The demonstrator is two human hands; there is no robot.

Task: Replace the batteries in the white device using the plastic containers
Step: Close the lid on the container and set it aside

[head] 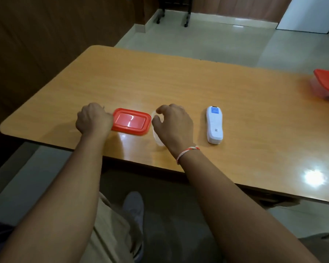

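Observation:
A red lid [131, 121] lies flat on the wooden table [179, 88], and my left hand [92, 118] grips its left edge with curled fingers. Just right of the lid stands a clear plastic container [156, 130], mostly hidden behind my right hand [174, 126], whose curled fingers hold its rim. The white device [214, 124] lies face down to the right of that hand, apart from it, with a blue label near its far end. What the clear container holds is not visible.
A second clear container with a red lid [328, 85] stands at the table's far right edge. The table's near edge runs just under my wrists. Tiled floor, chair legs [186, 18] and a white panel [308, 14] lie beyond the table.

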